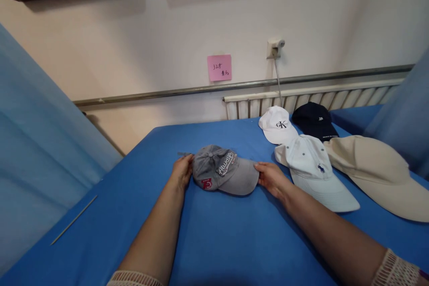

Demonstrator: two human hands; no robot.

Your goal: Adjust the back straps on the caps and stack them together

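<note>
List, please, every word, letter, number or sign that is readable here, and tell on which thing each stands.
"Always": front of the grey cap; smaller lettering and red side patch unclear.
"K", after a smaller C or G: white cap.
"32": pink note; other handwriting unclear.
Dark cap: emblem and brim text too small.
Pale cap: dark emblem, no readable words.

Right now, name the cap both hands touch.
The gray cap lettered "Always": left hand at its back, right hand at its brim; the others lie to its right.
</note>
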